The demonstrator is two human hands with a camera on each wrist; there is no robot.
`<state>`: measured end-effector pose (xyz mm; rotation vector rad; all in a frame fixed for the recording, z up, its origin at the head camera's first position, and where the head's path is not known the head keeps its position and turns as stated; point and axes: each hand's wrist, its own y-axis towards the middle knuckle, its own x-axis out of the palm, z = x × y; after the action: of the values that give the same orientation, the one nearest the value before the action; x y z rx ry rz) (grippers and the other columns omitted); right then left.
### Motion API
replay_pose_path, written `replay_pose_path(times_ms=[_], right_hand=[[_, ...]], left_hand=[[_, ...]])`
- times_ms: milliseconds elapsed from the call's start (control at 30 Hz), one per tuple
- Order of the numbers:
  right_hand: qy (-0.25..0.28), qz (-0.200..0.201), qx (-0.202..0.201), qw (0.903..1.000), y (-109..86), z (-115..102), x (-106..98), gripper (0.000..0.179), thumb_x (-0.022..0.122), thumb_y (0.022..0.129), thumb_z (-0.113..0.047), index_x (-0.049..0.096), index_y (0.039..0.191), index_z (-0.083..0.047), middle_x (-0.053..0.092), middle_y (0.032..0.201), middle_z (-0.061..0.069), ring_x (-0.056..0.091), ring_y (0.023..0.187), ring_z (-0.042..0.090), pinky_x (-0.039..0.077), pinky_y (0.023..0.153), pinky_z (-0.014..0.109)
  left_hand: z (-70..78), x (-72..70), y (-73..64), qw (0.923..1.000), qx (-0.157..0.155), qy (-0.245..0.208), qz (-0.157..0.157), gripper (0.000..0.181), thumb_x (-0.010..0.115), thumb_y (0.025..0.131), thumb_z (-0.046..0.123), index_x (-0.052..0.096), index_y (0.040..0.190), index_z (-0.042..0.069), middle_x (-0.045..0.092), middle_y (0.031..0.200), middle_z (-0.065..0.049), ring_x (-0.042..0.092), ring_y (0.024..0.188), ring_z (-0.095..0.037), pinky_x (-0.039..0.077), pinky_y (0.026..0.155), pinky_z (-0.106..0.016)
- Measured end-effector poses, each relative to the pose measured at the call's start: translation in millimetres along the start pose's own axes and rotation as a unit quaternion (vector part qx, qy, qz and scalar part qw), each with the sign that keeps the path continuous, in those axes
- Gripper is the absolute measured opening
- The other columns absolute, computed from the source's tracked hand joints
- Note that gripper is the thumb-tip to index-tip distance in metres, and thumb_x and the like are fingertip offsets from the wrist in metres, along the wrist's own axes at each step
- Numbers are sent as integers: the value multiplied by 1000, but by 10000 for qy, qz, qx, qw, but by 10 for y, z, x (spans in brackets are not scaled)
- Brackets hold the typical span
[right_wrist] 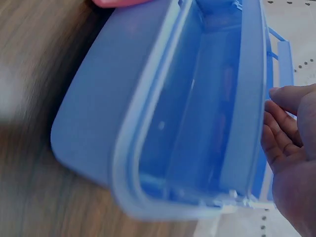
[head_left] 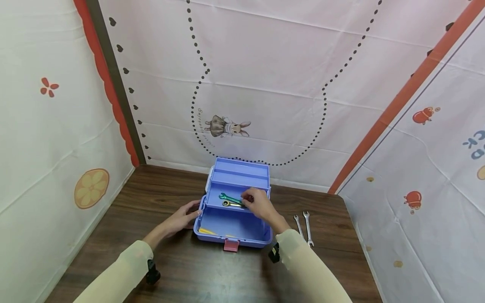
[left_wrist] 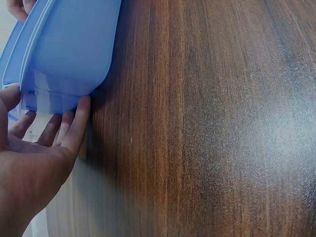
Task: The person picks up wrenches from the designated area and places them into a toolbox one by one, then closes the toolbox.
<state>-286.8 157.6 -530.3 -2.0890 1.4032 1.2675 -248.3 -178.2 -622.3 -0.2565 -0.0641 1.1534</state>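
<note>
A blue toolbox (head_left: 242, 243) stands open on the table with its tray raised. In the tray lie a green wrench (head_left: 229, 198) and a ratcheting wrench with a gold-coloured ring (head_left: 226, 203). My left hand (head_left: 183, 216) rests against the box's left end. In the left wrist view its thumb is at the rim, with the extended fingers touching the end wall. My right hand (head_left: 259, 204) is over the tray's right part, its bent fingertips by the wrenches' right ends. The tray's front wall hides those fingertips in the right wrist view, so a hold on a wrench cannot be made out.
Two silver wrenches (head_left: 307, 229) lie on the dark wooden table (head_left: 170, 261) right of the box, near my right forearm. Something yellow (head_left: 206, 231) is in the box's lower compartment. A pink latch (head_left: 231, 245) hangs at the front. Printed cloth walls enclose the back and sides.
</note>
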Motion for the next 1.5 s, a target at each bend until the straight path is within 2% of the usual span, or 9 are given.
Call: replay_pose_path(times_ms=[400, 600, 900, 1067, 1267, 1500], right_hand=[[163, 455, 261, 9985, -309, 280, -449, 13, 78, 95, -3, 78, 107, 2, 73, 98, 5, 67, 85, 16, 60, 76, 33], [312, 668, 499, 9960, -515, 411, -585, 15, 78, 95, -3, 77, 110, 1, 74, 100, 6, 68, 88, 17, 61, 79, 36], [521, 1202, 370, 9907, -788, 578, -731, 21, 79, 92, 2, 74, 113, 6, 75, 99, 12, 70, 88, 26, 62, 79, 38], [640, 1352, 607, 9869, -917, 653, -822, 22, 77, 94, 1, 73, 116, 6, 75, 103, 13, 70, 93, 30, 62, 83, 45], [643, 1413, 933, 9835, -1087, 773, -876, 23, 77, 96, -2, 73, 118, 5, 76, 103, 12, 71, 94, 27, 61, 83, 34], [780, 1576, 1577, 9717, -1279, 945, -801, 23, 78, 96, -1, 72, 117, 6, 76, 102, 14, 71, 96, 27, 60, 83, 26]], left_hand=[[-16, -7, 25, 9999, 2, 112, -15, 72, 58, 110, 43, 27, 167, 11, 28, 167, -26, 46, 142, -45, 59, 100, -52], [-15, -6, 32, 9999, -2, 125, 2, 71, 58, 110, 43, 28, 167, 11, 29, 167, -25, 46, 143, -45, 58, 101, -51], [-14, 9, 32, 9999, -12, 108, 54, 67, 56, 111, 40, 30, 166, 12, 31, 167, -24, 48, 141, -44, 59, 99, -51], [-22, 19, 34, 9998, -8, 161, 133, 64, 55, 112, 37, 31, 166, 13, 33, 166, -23, 50, 140, -43, 60, 99, -50], [-19, 12, 21, 9997, -5, 193, 139, 65, 56, 112, 38, 31, 166, 12, 32, 167, -23, 50, 140, -43, 60, 99, -50], [-28, 12, 34, 9998, 23, 171, 70, 68, 57, 111, 42, 30, 166, 11, 31, 167, -24, 50, 140, -43, 59, 99, -50]])
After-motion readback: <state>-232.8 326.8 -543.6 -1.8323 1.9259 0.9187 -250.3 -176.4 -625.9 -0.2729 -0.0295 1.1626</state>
